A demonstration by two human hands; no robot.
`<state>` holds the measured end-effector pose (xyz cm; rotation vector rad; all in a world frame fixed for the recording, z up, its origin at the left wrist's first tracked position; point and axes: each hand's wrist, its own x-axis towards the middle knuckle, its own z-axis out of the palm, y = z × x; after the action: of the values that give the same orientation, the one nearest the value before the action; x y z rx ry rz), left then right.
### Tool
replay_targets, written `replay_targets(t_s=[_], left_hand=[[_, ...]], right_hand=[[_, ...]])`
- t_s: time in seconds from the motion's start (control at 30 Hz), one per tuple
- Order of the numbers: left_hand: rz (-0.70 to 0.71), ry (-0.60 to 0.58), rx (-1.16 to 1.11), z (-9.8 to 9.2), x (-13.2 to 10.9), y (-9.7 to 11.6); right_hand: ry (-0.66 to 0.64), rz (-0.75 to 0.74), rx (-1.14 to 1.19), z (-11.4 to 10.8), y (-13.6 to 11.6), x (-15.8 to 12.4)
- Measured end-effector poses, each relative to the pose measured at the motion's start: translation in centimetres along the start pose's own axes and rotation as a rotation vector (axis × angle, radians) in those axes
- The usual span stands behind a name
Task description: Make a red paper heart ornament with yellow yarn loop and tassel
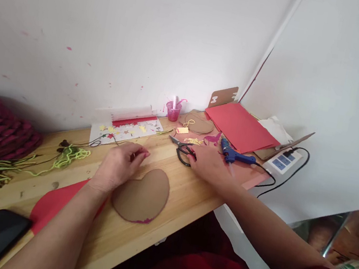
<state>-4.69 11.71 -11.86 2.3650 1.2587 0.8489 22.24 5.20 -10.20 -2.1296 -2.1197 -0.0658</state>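
1. Resting my R hand [208,160], half-curled, at scissors [181,144]; firm grip, can't tell.
2. My L hand [122,161] pinches nearly closed; contents unclear.
3. Cardboard heart [142,196] lies flat beside it, prob. for easy reach.

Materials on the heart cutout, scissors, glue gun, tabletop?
Heart cutout: likely cardboard; matte, plain brown face.
Scissors: blades probably metal, dark grey and tapered; black handles could be plastic or coated metal.
Glue gun: probably plastic; solid blue, molded-looking body.
Tabletop: wood or wood-look laminate; pale grain, slight sheen.
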Motion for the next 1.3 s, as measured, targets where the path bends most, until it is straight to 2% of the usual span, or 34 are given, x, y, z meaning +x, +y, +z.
replay_targets(t_s=[0.1,0.17,0.47,0.57,0.63,0.67,0.77,0.83,1.03,1.1,1.2,1.3], left_hand=[[-0.106,0.213,0.007,-0.7,0.1,-0.1],[-0.157,0.295,0.001,-1.2,0.2,-0.1],[-0.255,0.433,-0.032,-2.0,0.5,-0.4],[-0.309,0.471,-0.069,-2.1,0.5,-1.0],[-0.322,0.484,-0.097,-2.1,0.6,-1.4],[-0.320,0.490,-0.110,-2.0,0.6,-1.6],[-0.303,0.484,-0.132,-1.8,0.7,-2.0],[-0.307,0.475,-0.132,-1.7,0.7,-2.1],[-0.356,0.484,-0.168,-1.8,0.7,-2.4],[-0.380,0.469,-0.153,-1.8,0.7,-2.6],[-0.407,0.429,-0.124,-1.7,0.7,-2.7],[-0.415,0.330,-0.106,-1.8,0.6,-2.5]], right_hand=[[-0.034,0.037,-0.057,-0.5,0.2,0.6],[-0.054,0.065,-0.083,-0.8,0.1,0.8],[-0.092,0.063,-0.165,-0.9,0.4,2.1],[-0.003,0.008,-0.117,-1.1,0.0,2.2],[0.039,-0.118,-0.018,-1.5,-1.2,2.4],[0.014,-0.205,0.050,-1.7,-2.0,2.5],[-0.249,-0.433,0.289,-2.3,-5.0,2.9],[-0.329,-0.559,0.418,-2.4,-6.8,2.9],[-0.316,-0.888,0.343,-1.6,-9.2,0.5],[-0.302,-0.942,0.348,-1.0,-9.3,-0.1],[-0.319,-0.900,0.367,-0.4,-8.9,0.0],[-0.351,-0.862,0.382,-0.4,-8.1,0.9]])
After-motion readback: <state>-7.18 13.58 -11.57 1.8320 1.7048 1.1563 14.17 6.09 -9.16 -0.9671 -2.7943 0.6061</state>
